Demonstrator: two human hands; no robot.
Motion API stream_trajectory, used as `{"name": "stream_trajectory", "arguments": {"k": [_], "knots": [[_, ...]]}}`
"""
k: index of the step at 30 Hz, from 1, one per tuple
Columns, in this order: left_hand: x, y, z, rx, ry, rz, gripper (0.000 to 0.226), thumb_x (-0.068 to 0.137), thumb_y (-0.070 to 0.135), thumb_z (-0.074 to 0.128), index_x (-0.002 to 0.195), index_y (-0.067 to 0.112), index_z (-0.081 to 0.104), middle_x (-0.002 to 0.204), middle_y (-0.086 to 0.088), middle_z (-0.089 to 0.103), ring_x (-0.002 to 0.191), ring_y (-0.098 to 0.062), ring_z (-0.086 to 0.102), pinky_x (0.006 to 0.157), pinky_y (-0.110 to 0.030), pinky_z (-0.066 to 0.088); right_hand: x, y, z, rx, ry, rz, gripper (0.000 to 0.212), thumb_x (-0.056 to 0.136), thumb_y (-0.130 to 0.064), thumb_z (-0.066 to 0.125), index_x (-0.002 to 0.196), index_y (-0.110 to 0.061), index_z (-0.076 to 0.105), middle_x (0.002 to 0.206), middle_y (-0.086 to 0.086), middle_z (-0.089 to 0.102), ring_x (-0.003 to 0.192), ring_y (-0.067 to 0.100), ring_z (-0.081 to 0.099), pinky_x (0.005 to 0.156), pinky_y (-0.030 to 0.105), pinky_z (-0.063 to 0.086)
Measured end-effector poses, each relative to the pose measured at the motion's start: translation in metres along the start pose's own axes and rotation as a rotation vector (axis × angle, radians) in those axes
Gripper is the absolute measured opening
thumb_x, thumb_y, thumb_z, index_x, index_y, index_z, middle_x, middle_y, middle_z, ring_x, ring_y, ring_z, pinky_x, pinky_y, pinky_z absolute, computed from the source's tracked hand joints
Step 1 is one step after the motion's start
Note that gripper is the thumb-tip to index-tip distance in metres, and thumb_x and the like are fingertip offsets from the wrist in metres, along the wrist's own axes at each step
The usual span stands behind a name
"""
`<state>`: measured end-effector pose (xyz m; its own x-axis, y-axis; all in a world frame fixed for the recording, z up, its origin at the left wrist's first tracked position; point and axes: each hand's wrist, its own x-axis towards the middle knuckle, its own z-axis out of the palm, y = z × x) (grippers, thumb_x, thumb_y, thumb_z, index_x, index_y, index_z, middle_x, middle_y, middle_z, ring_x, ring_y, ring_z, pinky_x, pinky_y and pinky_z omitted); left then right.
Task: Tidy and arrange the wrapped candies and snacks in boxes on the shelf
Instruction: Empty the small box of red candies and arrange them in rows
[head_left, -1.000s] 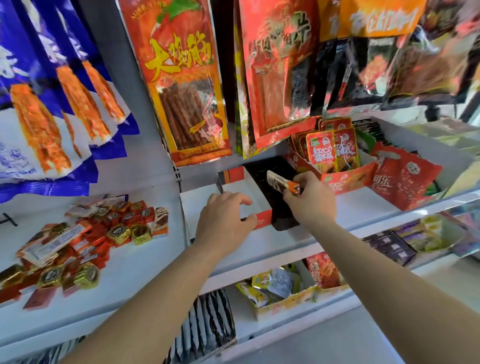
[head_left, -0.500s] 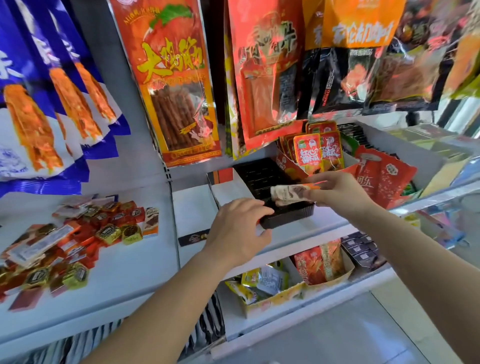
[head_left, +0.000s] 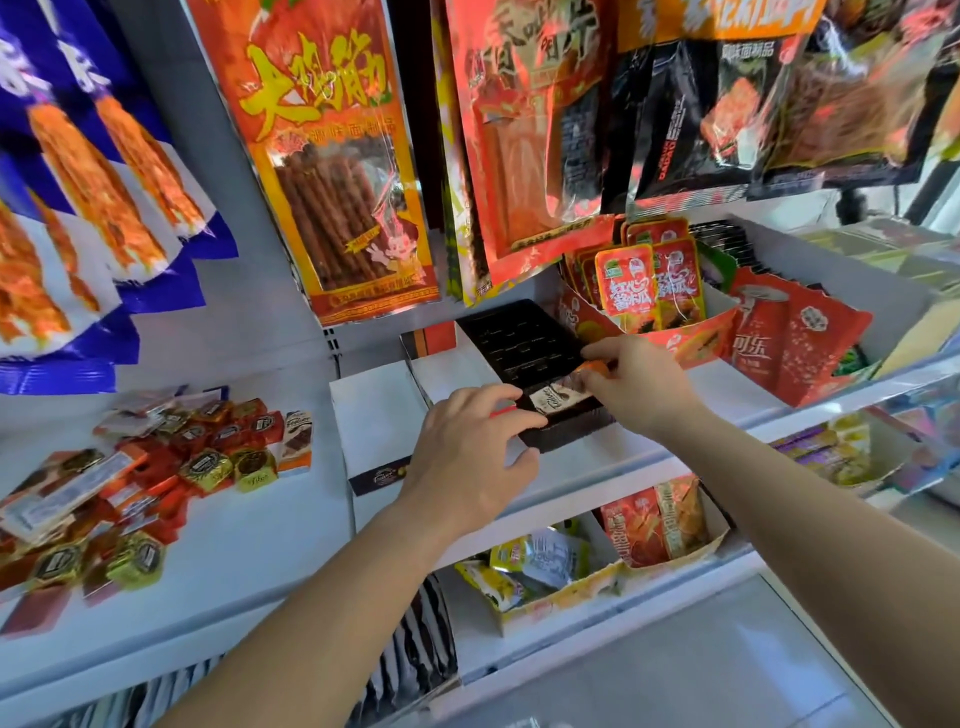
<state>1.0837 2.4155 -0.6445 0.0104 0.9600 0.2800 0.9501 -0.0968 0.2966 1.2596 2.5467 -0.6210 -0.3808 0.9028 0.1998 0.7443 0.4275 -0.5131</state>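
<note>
A black plastic tray (head_left: 524, 343) with small compartments lies on the white shelf (head_left: 613, 457), beside an open white box (head_left: 379, 415). My right hand (head_left: 639, 384) pinches a white and orange wrapped candy (head_left: 558, 397) and holds it low over the tray's near end. My left hand (head_left: 467, 457) grips the tray's front left corner, fingers curled over its edge. A heap of wrapped candies (head_left: 135, 478), gold, red and orange, lies on the shelf at the left.
Large snack bags (head_left: 332, 171) hang above the shelf. A red carton of sachets (head_left: 649, 312) and red packets (head_left: 800, 338) stand right of the tray. Lower shelves hold cartons of snacks (head_left: 587, 561) and dark packets (head_left: 415, 660).
My right hand has carried the candy down from above the tray to its near end. My left hand has shifted from the white box's edge to the tray's corner.
</note>
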Motion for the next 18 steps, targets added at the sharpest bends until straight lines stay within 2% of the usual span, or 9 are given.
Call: {"name": "stream_trajectory", "arguments": {"k": [3,6,10,12,15,18], "knots": [[0.000,0.000,-0.002,0.005,-0.016,0.002,0.039,0.094,0.042,0.052,0.133,0.041,0.056,0.148,0.016,0.040,0.134,-0.009,0.030,0.110,-0.029,0.018,-0.006,-0.001,0.002,-0.041,0.113,-0.005,0.037,0.089,-0.034,0.069,0.122,-0.019,0.069,0.112,0.005,0.073,0.101,0.028,0.065,0.081,0.040,0.056],[-0.006,0.002,-0.014,-0.017,-0.003,-0.001,0.046,0.095,0.038,0.052,0.142,0.037,0.049,0.150,0.014,0.041,0.136,-0.009,0.030,0.114,-0.028,0.019,-0.013,-0.007,0.000,-0.020,0.165,-0.008,0.033,0.092,-0.026,0.060,0.123,-0.020,0.068,0.116,0.006,0.070,0.105,0.031,0.062,0.082,0.043,0.055],[-0.048,-0.014,-0.050,-0.082,0.090,-0.091,0.042,0.096,0.035,0.055,0.138,0.035,0.052,0.144,0.016,0.047,0.134,-0.007,0.034,0.112,-0.028,0.027,-0.035,-0.038,-0.006,0.021,0.221,-0.089,0.028,0.089,-0.016,0.061,0.115,-0.016,0.071,0.115,0.005,0.064,0.105,0.027,0.058,0.082,0.036,0.050],[-0.082,-0.033,-0.072,-0.070,0.127,-0.178,0.038,0.096,0.034,0.057,0.133,0.035,0.056,0.139,0.018,0.049,0.131,-0.005,0.037,0.108,-0.025,0.029,-0.051,-0.072,0.000,0.050,0.143,-0.196,0.024,0.089,-0.016,0.061,0.110,-0.018,0.072,0.110,0.002,0.063,0.097,0.021,0.060,0.077,0.032,0.049],[-0.136,-0.075,-0.104,0.008,0.138,-0.345,0.036,0.094,0.033,0.060,0.130,0.033,0.058,0.131,0.016,0.052,0.123,-0.008,0.044,0.102,-0.027,0.034,-0.072,-0.136,0.025,0.049,-0.102,-0.346,0.020,0.093,-0.024,0.059,0.110,-0.022,0.070,0.110,-0.001,0.060,0.091,0.016,0.058,0.075,0.029,0.046],[-0.183,-0.118,-0.130,0.060,0.173,-0.513,0.034,0.090,0.033,0.064,0.124,0.030,0.062,0.117,0.010,0.060,0.108,-0.015,0.055,0.091,-0.036,0.048,-0.087,-0.201,0.062,0.056,-0.319,-0.433,0.020,0.093,-0.030,0.058,0.109,-0.025,0.070,0.116,0.001,0.060,0.097,0.021,0.060,0.085,0.036,0.052]]}}
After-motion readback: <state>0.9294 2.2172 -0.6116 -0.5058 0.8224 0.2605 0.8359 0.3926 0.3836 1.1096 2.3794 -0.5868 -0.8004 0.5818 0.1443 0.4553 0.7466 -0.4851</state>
